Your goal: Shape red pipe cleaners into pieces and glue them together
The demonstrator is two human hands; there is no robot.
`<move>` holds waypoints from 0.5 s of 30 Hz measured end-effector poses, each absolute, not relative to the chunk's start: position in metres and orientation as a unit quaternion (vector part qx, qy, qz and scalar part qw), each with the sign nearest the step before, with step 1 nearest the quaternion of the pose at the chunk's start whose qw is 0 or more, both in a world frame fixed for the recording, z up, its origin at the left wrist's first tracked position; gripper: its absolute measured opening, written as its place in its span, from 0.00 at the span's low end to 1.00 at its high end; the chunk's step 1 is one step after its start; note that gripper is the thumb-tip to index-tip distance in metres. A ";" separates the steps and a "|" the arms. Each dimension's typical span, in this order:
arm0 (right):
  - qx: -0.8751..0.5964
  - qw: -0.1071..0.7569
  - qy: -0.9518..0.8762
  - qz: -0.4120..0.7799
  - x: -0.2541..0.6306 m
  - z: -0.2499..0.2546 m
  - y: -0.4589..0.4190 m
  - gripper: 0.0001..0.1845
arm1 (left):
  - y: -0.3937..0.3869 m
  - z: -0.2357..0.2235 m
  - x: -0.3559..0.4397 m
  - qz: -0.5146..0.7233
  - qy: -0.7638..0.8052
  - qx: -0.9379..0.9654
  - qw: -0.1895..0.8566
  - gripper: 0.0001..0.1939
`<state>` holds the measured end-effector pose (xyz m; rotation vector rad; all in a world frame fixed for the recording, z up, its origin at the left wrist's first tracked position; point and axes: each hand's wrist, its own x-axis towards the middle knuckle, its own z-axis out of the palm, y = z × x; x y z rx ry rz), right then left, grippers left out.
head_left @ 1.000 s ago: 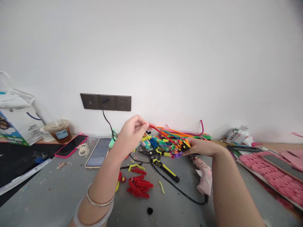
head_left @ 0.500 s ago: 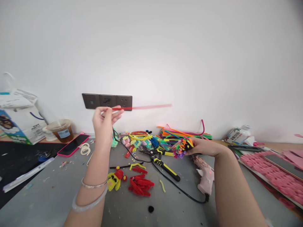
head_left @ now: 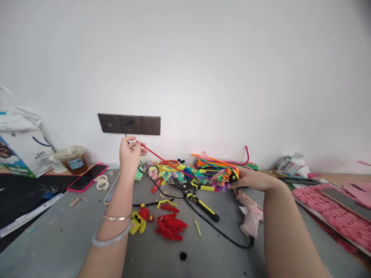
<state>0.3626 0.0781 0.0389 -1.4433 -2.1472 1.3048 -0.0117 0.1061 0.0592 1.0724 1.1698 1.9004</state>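
Observation:
My left hand is raised near the wall, pinching one end of a long red pipe cleaner that slopes down to the right. My right hand is closed around a bundle of many-coloured pipe cleaners, their ends pointing toward me. Behind that bundle lie more loose pipe cleaners against the wall. Yellow-and-black wire strippers rest between the hands. In front are a pile of short red pipe cleaner pieces and a small yellow figure with a red hat.
A pink glue gun with a black cord lies below my right hand. At left stand a drink cup, a pink-cased phone and a paper bag. A bottle and pink woven piece are at right. A black pompom lies in front.
My left hand has lowered slightly, and the red pipe cleaner has swung from nearly level to sloping down to the right. My right hand stays on the bundle.

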 end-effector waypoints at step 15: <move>-0.515 0.097 -0.733 0.433 0.359 0.045 0.077 0.27 | 0.086 0.071 -0.031 0.504 0.554 0.504 0.431 0.07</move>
